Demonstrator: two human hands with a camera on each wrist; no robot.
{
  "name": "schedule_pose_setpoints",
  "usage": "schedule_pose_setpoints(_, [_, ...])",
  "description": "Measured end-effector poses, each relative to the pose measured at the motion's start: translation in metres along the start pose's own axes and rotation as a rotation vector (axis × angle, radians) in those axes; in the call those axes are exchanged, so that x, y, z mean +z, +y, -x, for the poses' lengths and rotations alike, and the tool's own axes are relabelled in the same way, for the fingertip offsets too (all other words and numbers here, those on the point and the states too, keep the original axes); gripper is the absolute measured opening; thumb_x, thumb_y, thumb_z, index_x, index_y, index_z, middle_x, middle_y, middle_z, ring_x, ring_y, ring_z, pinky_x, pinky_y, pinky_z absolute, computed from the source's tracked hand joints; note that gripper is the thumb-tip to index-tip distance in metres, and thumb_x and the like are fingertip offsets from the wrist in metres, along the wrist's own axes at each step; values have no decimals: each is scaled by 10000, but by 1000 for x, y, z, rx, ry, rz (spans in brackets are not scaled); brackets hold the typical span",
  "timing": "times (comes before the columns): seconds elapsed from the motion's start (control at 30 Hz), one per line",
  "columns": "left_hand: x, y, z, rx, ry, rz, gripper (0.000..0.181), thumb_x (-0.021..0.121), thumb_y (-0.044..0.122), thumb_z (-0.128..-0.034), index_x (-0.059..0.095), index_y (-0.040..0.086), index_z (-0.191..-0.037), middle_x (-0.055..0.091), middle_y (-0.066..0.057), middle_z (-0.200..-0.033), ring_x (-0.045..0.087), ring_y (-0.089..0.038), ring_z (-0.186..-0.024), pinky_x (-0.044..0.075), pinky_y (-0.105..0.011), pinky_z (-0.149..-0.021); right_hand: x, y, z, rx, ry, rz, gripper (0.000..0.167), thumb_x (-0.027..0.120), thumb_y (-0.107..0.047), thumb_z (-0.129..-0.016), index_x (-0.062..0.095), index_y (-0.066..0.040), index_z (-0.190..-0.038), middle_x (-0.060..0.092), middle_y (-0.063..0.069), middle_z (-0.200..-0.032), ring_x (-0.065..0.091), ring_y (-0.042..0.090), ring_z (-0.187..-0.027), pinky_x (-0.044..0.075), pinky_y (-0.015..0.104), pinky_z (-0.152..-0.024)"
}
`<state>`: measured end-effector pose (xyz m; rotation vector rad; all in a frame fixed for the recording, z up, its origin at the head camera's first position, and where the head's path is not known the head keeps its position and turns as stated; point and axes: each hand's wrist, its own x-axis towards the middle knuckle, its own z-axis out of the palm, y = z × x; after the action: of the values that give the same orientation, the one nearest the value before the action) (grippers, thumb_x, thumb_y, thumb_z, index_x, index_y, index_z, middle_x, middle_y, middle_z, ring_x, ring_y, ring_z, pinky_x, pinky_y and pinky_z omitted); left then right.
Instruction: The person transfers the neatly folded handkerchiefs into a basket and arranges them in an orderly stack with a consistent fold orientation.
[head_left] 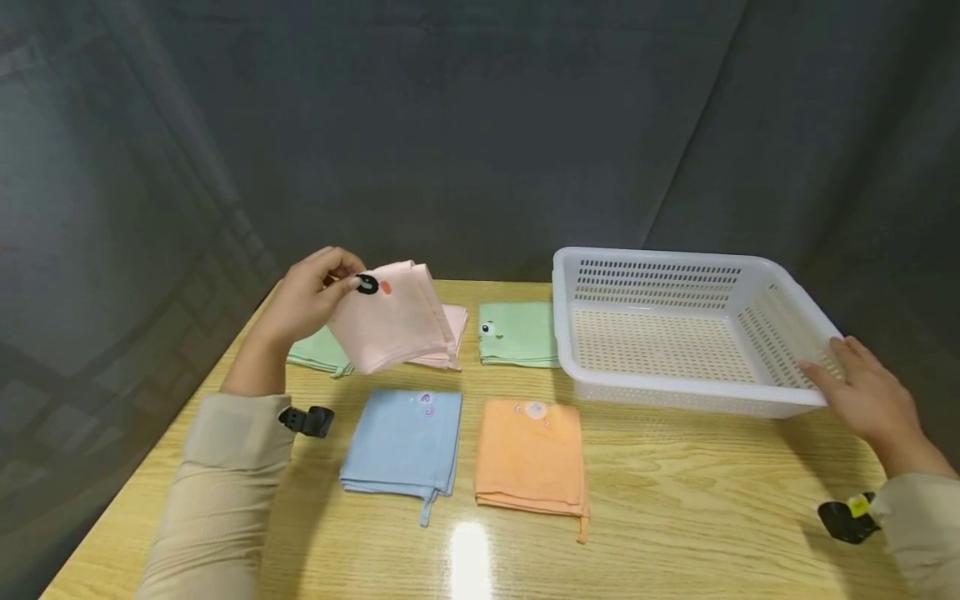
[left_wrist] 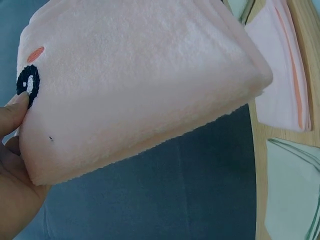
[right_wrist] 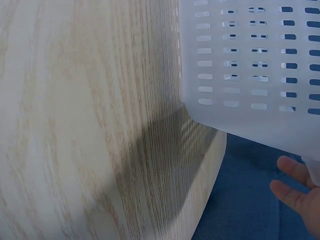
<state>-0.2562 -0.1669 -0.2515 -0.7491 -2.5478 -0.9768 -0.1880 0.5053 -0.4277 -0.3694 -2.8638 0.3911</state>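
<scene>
My left hand [head_left: 307, 292] pinches a folded pink hand towel [head_left: 397, 321] by its corner, thumb over the embroidered black eye. That towel hangs above the table, partly covering a second pink towel [head_left: 457, 325] and a green towel [head_left: 321, 350]. In the left wrist view, its plush pink face [left_wrist: 130, 85] fills the upper part. At the right, my right hand [head_left: 873, 392] holds the front right corner of a white perforated basket [head_left: 675, 379], thumb over the rim. The right wrist view shows two fingertips [right_wrist: 290, 200] below the basket's rim; the rest of that hand is cut off.
Another green towel [head_left: 517, 333] lies beside the basket's left wall. Nearer on the wooden table [head_left: 675, 492] are a folded blue towel [head_left: 408, 442] and an orange towel [head_left: 528, 458], each with a hanging loop. A dark curtain [head_left: 465, 142] stands behind the table.
</scene>
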Motion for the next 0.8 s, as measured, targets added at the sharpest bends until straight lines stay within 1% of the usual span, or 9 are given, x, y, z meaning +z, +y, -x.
schedule_pose_setpoints(0.1, [3,2,-2,0,7,19,67,506,28,-857,557,6,-894,517,-101,-857,460,-213,-750,376,-351,-632,9,17,-8,-6,0,-2,770,309,-536,-862,-50,-79,-1367,-143,177,-1387,-94,440,-1214,2,640,-880])
schedule_pose_setpoints(0.23, [6,2,-4,10,7,33,64,512,4,-847,558,1,-892,509,-97,-847,452,-207,-742,371,-342,-638,10,19,-9,-3,-3,-3,770,307,-538,-861,-51,-81,-1368,-139,180,-1387,-91,444,-1212,4,641,-878])
schedule_pose_setpoints(0.33, [9,3,-5,7,4,43,65,512,14,-850,559,6,-894,508,-91,-839,437,-198,-733,364,-338,-628,5,9,-4,-6,-4,2,759,288,-533,-869,-54,-72,-1365,-127,193,-1387,-76,449,-1213,20,639,-882])
schedule_pose_setpoints(0.43, [11,4,-7,11,6,55,68,510,28,-854,558,6,-896,504,-92,-828,425,-192,-722,358,-335,-619,-9,-12,8,-1,-7,-16,752,260,-529,-877,-52,-40,-1357,-112,210,-1385,-55,458,-1212,29,635,-886])
schedule_pose_setpoints(0.5, [12,4,-9,16,12,59,67,511,32,-854,557,6,-895,506,-91,-827,425,-187,-721,360,-331,-617,-21,-28,15,1,-24,-26,741,266,-503,-888,-37,-10,-1351,-90,237,-1378,-32,472,-1207,49,638,-880])
schedule_pose_setpoints(0.53, [13,5,-9,15,13,64,67,510,34,-855,557,6,-895,504,-90,-827,424,-187,-719,360,-330,-614,-22,-30,16,5,-23,-26,735,267,-495,-891,-29,-3,-1351,-81,240,-1379,-24,474,-1207,55,639,-878])
schedule_pose_setpoints(0.63, [15,5,-10,30,19,79,65,510,25,-852,555,0,-893,498,-88,-827,424,-185,-716,358,-321,-616,-12,-16,8,-3,-7,-18,747,284,-508,-880,-35,-31,-1359,-92,222,-1385,-37,464,-1211,58,644,-869])
schedule_pose_setpoints(0.73, [17,6,-11,47,21,93,61,509,12,-850,553,-6,-888,484,-88,-814,421,-187,-703,354,-313,-610,4,7,-4,-3,11,-3,763,300,-535,-863,-45,-80,-1369,-119,182,-1394,-60,450,-1216,50,651,-861])
schedule_pose_setpoints(0.8, [18,7,-12,61,23,99,58,508,4,-848,552,-9,-884,475,-88,-803,419,-187,-694,351,-306,-605,6,11,-6,-3,7,-3,768,311,-534,-860,-48,-85,-1369,-125,181,-1392,-66,452,-1214,47,653,-859])
